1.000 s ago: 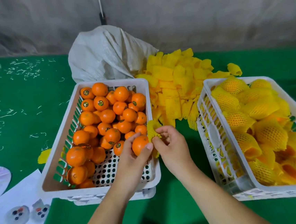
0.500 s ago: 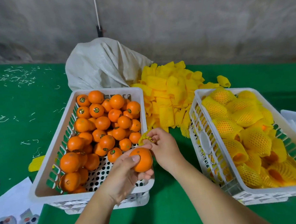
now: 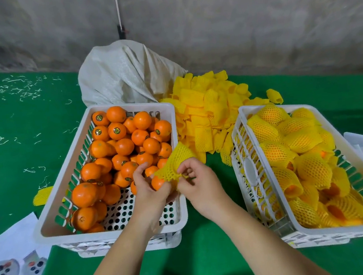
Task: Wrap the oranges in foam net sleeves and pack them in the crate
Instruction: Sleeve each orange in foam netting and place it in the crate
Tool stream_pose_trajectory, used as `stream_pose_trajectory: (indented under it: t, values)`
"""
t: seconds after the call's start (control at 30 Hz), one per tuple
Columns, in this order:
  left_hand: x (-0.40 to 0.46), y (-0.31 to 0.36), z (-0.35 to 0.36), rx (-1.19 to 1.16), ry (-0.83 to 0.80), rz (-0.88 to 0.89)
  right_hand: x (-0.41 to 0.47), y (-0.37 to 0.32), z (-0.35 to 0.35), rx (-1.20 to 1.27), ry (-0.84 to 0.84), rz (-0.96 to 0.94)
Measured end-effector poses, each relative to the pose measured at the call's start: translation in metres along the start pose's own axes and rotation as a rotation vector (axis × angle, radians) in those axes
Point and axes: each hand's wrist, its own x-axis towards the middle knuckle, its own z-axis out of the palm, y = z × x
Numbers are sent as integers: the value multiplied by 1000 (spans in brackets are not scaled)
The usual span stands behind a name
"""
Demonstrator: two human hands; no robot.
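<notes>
A yellow foam net sleeve [image 3: 175, 163], bunched small half a second ago, is now stretched open over the orange [image 3: 157, 182], so wrapping has begun. The left hand [image 3: 148, 190] cups the fruit above the near-right corner of the left crate [image 3: 110, 231]; the right hand [image 3: 199, 183] pinches the sleeve's edge between curled fingertips.

2 bare forearms, no sleeves; left hand [image 3: 147, 190], right hand [image 3: 199, 185].

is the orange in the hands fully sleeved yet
No. The foam net sleeve covers only the top of the orange; bare peel shows below.
</notes>
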Motion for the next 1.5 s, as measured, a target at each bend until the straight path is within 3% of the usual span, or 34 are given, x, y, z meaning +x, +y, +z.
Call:
stream_pose_trajectory:
  t: [0.2,0.37,0.47,0.6,0.83,0.93,1.03,1.1,1.2,1.33,1.5]
  values:
    - [-4,9,-1,-61,-24,-19,-14,2,13,-179,-46,-162]
    - [-9,16,-8,-239,-270,-97,-12,5,18,-204,138,-231]
    - [-10,13,-8,-125,-333,-15,-7,7,10,-229,202,-246]
    - [-13,11,0,-33,-191,52,-2,6,-4,-259,306,-227]
    - [-5,4,3,6,91,135,-26,-1,12,-254,214,-284]
    - [-6,3,1,52,55,163,-32,1,16,-206,225,-252]
    - [-7,3,-6,20,-181,101,-29,0,13,-127,233,-184]
    - [-8,4,-9,-42,-252,71,-25,0,10,-108,233,-139]
    - [-8,6,-4,-10,-157,100,-23,-1,8,-95,229,-128]
    - [-4,3,2,21,-6,105,-30,-5,13,-173,255,-247]
    - [-2,0,-1,-8,61,128,-41,-4,28,-149,181,-304]
